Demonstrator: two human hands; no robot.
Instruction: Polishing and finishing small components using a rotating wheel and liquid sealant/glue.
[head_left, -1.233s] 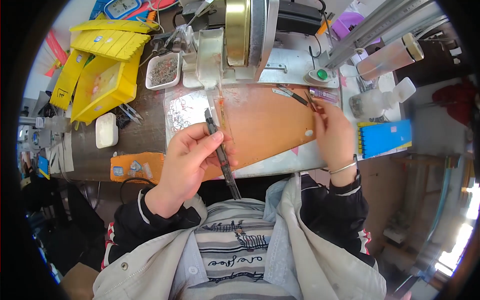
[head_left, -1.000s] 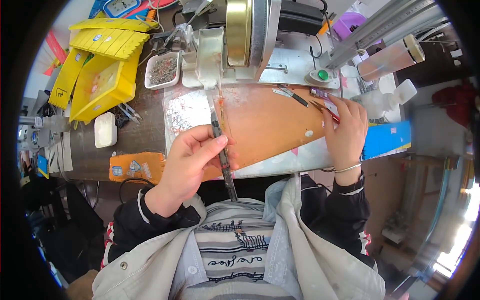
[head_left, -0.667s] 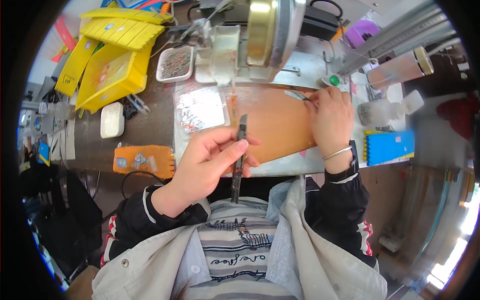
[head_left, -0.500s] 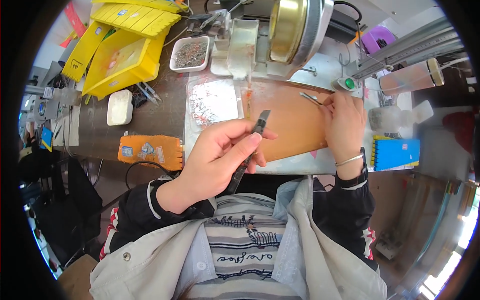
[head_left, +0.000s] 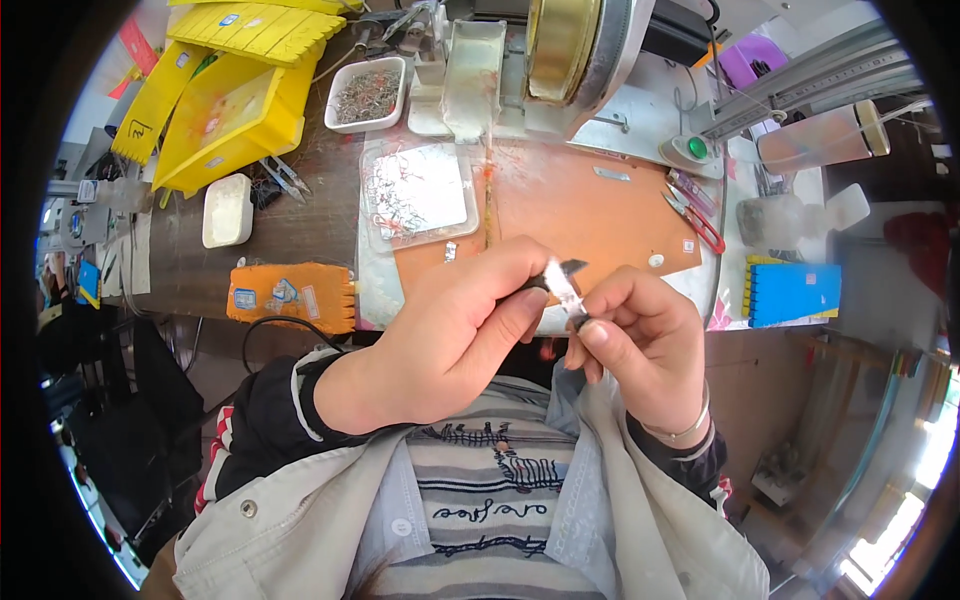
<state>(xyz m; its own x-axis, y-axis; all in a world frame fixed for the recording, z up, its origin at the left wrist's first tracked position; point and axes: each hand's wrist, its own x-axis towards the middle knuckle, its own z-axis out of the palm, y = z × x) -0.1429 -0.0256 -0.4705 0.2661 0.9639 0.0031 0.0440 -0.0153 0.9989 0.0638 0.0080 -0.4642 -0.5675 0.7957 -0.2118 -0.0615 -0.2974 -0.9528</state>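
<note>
My left hand (head_left: 450, 335) is raised in front of my chest, its fingers closed around a slim dark tool (head_left: 545, 283). A small shiny strip (head_left: 563, 292) sits at the tool's end. My right hand (head_left: 640, 340) pinches that strip between thumb and forefinger. The two hands nearly touch. Both hover over the near edge of the orange-brown mat (head_left: 590, 215). Whether the strip is part of the tool I cannot tell.
A clear tray of small wire parts (head_left: 415, 190) lies on the mat's left, with red-handled snips (head_left: 695, 215) on its right. Behind stand a machine with a brass wheel (head_left: 560, 50), a white dish of metal bits (head_left: 365, 92) and yellow bins (head_left: 225, 100). An orange box (head_left: 290, 295) sits at the left.
My left hand lifted the dark tool off the mat toward my chest. My right hand left the mat's right side and came over to pinch the tool's end.
</note>
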